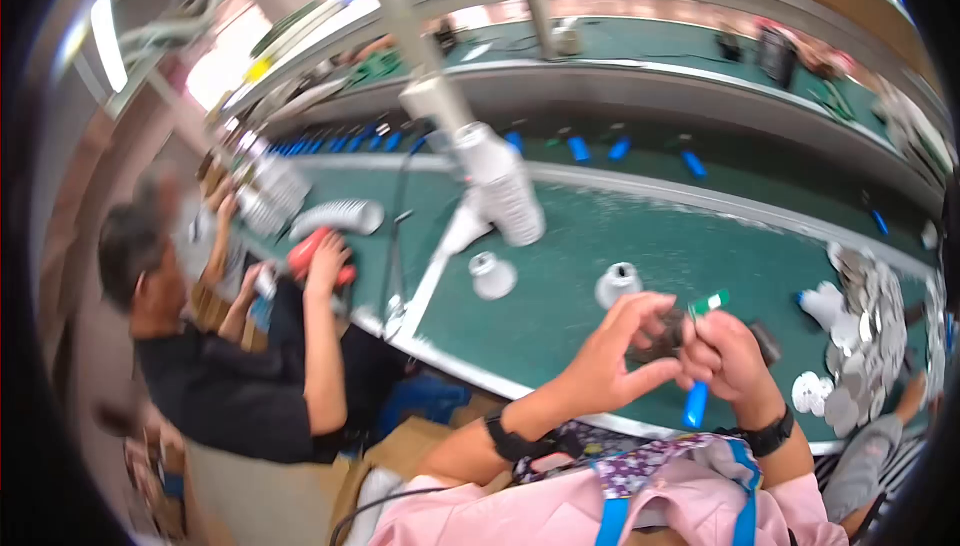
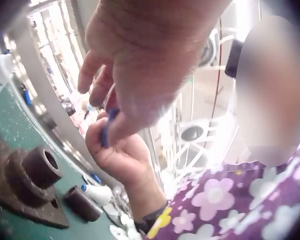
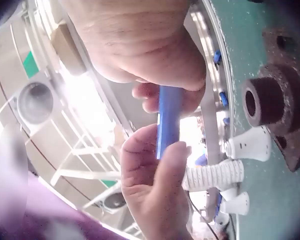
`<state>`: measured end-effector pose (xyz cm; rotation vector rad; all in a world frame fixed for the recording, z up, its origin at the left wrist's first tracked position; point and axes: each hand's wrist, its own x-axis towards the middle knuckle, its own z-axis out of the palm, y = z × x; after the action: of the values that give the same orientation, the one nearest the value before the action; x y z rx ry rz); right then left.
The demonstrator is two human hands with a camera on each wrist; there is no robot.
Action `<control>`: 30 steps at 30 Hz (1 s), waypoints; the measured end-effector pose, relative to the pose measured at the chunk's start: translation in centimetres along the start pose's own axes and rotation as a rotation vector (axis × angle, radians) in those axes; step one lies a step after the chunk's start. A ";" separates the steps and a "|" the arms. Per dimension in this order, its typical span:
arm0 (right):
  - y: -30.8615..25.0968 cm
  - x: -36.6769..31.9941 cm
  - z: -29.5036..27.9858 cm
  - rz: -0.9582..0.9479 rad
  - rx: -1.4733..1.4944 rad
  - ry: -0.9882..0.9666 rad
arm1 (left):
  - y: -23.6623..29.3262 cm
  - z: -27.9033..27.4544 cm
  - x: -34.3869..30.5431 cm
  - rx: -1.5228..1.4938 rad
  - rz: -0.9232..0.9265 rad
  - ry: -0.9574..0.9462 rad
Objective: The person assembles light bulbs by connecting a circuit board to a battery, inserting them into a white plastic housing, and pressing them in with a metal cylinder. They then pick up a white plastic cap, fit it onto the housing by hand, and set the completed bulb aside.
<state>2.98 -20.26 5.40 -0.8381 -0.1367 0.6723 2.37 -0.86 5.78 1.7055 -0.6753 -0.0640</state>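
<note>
My right hand [image 1: 728, 356] grips a slim blue-handled tool [image 1: 695, 406], its blue end sticking out below the fist. A green and white piece [image 1: 710, 302] shows above the same fist. In the right wrist view the blue handle [image 3: 169, 117] spans the space between both hands. The left hand [image 1: 622, 348] is close beside it, thumb and fingers spread apart, with the thumb tip [image 3: 176, 151] overlapping the handle's lower end. Beneath the hands stands a dark metal fixture [image 2: 27, 175] with a round collar on the green table. A loose dark cylinder [image 2: 83, 203] lies beside it.
White cone-shaped housings [image 1: 492, 276] stand on the green table, near a stack of white cups [image 1: 505, 186]. Flat silvery discs [image 1: 865, 336] are heaped at right. Blue-handled tools [image 1: 620, 149] hang along the back. Another person [image 1: 235, 336] works at left with a red tool [image 1: 320, 254].
</note>
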 end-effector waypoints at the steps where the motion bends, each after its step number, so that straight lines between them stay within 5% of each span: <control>1: 0.7 -0.1 1.0 0.123 0.035 -0.070 | -0.7 -0.2 -1.0 -0.050 -0.005 0.055; 3: 2.4 0.1 1.2 0.318 0.194 -0.254 | -1.3 0.3 -2.6 -0.129 0.086 0.103; 5: 3.4 0.8 0.7 0.427 0.203 -0.281 | -2.1 -0.3 -3.4 -0.125 0.185 -0.063; 7: 4.4 0.8 -0.2 0.515 0.228 -0.389 | -2.2 -0.6 -4.3 -0.352 0.079 -0.077; 13: 5.7 1.6 -0.2 0.635 0.577 -0.387 | -1.8 -2.7 -5.8 -0.200 -0.067 -0.019; 16: 4.4 2.3 1.0 0.367 -0.325 -0.159 | -2.7 -3.4 -6.4 -0.017 0.032 0.069; 17: 4.3 2.6 2.2 0.365 -0.322 -0.168 | -2.8 -3.9 -6.4 -0.008 0.028 0.072; 19: 4.2 2.5 3.8 0.106 -0.401 0.186 | -3.4 -4.0 -6.4 -0.218 -0.198 0.085; 24: 3.5 2.4 3.7 0.079 -0.842 0.179 | -4.5 -3.1 -5.7 -0.284 -0.288 0.085; 27: 2.9 2.0 2.2 -0.042 -1.220 -0.131 | -3.6 -3.4 -5.1 -0.142 -0.280 -0.005; 29: 3.2 1.5 1.7 -0.026 -1.167 -0.145 | -5.0 -3.0 -5.1 -0.085 -0.175 -0.034; 30: 2.9 1.1 2.1 0.002 -1.179 -0.081 | -5.0 -3.0 -4.9 -0.266 -0.294 0.064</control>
<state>1.67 -16.85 4.55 -1.9344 -0.6425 0.5971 1.49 4.49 0.43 1.5298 -0.3463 -0.2920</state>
